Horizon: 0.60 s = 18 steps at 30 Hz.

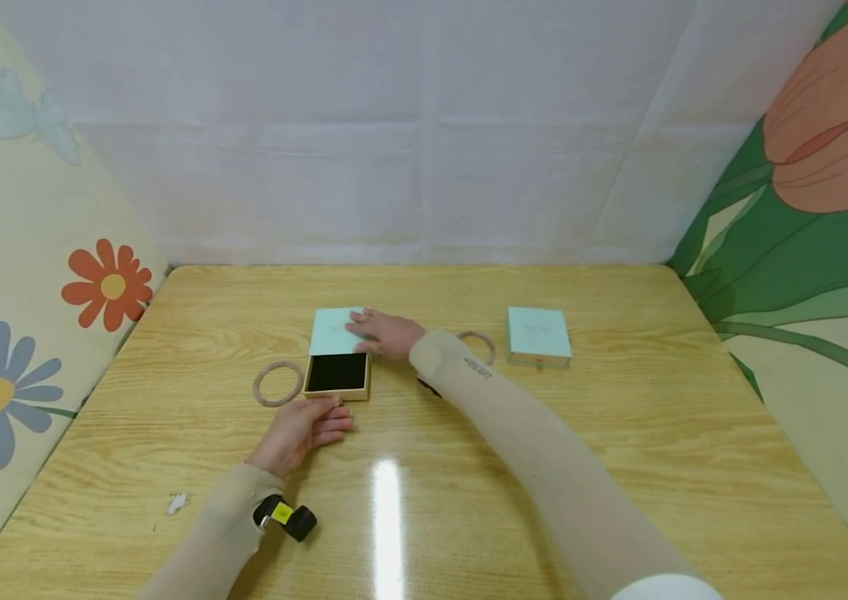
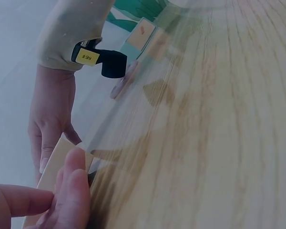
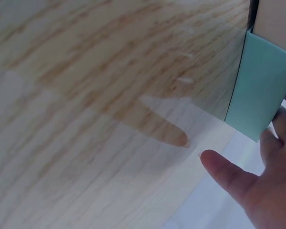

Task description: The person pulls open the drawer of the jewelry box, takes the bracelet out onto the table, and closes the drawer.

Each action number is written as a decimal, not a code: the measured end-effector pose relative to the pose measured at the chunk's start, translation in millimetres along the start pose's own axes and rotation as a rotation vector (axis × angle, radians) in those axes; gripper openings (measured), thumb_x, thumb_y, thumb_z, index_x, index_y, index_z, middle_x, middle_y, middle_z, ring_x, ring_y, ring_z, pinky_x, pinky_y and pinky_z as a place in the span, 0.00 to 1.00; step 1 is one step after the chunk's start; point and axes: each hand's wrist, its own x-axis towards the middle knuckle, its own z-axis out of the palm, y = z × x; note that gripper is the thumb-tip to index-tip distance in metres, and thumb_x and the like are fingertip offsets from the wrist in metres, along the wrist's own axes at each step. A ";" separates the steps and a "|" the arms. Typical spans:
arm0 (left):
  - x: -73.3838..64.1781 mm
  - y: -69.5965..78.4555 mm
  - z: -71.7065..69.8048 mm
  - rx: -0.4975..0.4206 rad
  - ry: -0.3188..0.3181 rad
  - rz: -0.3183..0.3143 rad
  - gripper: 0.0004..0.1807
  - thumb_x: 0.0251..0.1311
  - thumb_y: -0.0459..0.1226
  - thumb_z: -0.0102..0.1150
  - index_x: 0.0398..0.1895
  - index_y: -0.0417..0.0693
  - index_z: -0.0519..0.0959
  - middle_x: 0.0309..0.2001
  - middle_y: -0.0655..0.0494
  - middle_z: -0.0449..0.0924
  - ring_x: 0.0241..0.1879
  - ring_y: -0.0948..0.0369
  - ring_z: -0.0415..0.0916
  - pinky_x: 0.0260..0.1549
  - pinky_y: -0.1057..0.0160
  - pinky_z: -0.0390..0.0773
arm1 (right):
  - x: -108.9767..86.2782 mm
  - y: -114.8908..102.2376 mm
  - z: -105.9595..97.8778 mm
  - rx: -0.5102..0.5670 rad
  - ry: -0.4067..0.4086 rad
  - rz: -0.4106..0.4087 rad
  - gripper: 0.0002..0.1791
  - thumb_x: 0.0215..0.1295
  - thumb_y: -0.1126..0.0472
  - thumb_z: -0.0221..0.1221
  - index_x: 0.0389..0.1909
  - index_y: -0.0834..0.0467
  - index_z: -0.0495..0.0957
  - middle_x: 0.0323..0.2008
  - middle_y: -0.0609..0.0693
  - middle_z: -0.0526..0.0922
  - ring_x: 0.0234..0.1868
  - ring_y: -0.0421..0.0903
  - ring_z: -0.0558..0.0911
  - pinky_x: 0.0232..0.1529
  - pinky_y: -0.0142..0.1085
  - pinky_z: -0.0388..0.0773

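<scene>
A pale mint-green drawer box [image 1: 328, 329] lies on the table with its tan drawer [image 1: 325, 396] pulled out toward me, showing a black inside. At the drawer's front edge, my left hand [image 1: 300, 433] pinches with thumb and forefinger; in the left wrist view the fingertips cover what they grip on the drawer front [image 2: 58, 160]. My right hand [image 1: 391, 335] rests on the box's right side with fingers stretched over its top. The right wrist view shows the green cover [image 3: 260, 88] against the fingers, the thumb held apart from it.
One pinkish bangle [image 1: 256, 385] lies left of the drawer. Another bangle [image 1: 486, 339] lies beyond the right forearm, partly covered by it. A second mint-green box [image 1: 539, 333], closed, stands farther right. A small white scrap [image 1: 177, 503] lies at the near left of the wooden table [image 1: 664, 433].
</scene>
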 end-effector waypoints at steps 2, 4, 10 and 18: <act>0.2 0.4 -0.3 -0.006 0.002 -0.001 0.15 0.74 0.32 0.44 0.56 0.27 0.65 0.35 0.53 0.84 0.33 0.63 0.83 0.36 0.65 0.84 | 0.0 0.2 0.1 0.003 0.000 -0.001 0.31 0.75 0.47 0.46 0.74 0.51 0.55 0.76 0.48 0.48 0.76 0.46 0.43 0.73 0.38 0.46; 0.5 0.6 -0.4 -0.011 0.006 0.000 0.15 0.74 0.32 0.44 0.55 0.27 0.65 0.35 0.53 0.84 0.33 0.63 0.84 0.36 0.65 0.84 | 0.2 0.5 0.0 0.003 0.000 -0.003 0.31 0.75 0.47 0.46 0.74 0.52 0.55 0.76 0.48 0.48 0.76 0.46 0.43 0.73 0.38 0.46; 3.1 1.6 0.2 -0.009 0.015 0.005 0.15 0.74 0.32 0.43 0.56 0.27 0.65 0.36 0.53 0.84 0.34 0.63 0.83 0.36 0.66 0.83 | 0.7 1.5 0.3 0.001 0.001 -0.004 0.31 0.75 0.47 0.46 0.74 0.52 0.55 0.76 0.48 0.47 0.76 0.47 0.44 0.73 0.38 0.45; 8.5 5.4 2.6 -0.019 0.030 0.009 0.15 0.74 0.32 0.44 0.56 0.28 0.65 0.36 0.53 0.84 0.34 0.63 0.83 0.37 0.66 0.83 | 0.4 0.6 -0.1 0.005 0.001 -0.003 0.31 0.75 0.47 0.46 0.74 0.52 0.55 0.75 0.48 0.47 0.76 0.47 0.44 0.73 0.37 0.45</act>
